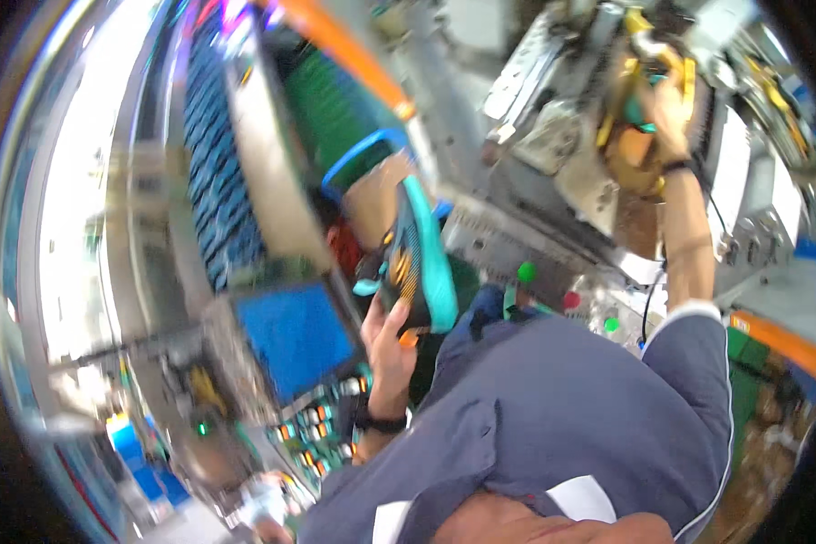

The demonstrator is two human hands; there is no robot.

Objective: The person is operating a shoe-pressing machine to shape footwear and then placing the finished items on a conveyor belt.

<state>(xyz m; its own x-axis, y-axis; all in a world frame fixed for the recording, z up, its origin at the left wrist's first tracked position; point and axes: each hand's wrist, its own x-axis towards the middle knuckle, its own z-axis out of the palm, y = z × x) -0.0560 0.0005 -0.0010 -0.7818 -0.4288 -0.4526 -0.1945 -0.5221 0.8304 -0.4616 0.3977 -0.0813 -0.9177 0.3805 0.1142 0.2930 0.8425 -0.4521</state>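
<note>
My left hand [390, 349] is closed on one end of a shoe [412, 263] with a dark upper, orange accents and a teal sole. The shoe is tilted up, its sole facing right. Tan material [376, 201] shows behind its upper end. At the upper right, my right hand [669, 107] reaches into a machine with yellow arms [689, 83]. It is against a teal and orange object [636, 111] there, too blurred to name. Motion smears the fingers of this hand, so their grip is unclear.
Coloured buttons [526, 271] line the machine's front panel. A blue screen [295, 340] stands at the left, near a rack of small teal and orange pieces [315, 426]. Orange rails [340, 41] edge the machine, and a blue hoop [358, 154] sits behind the shoe.
</note>
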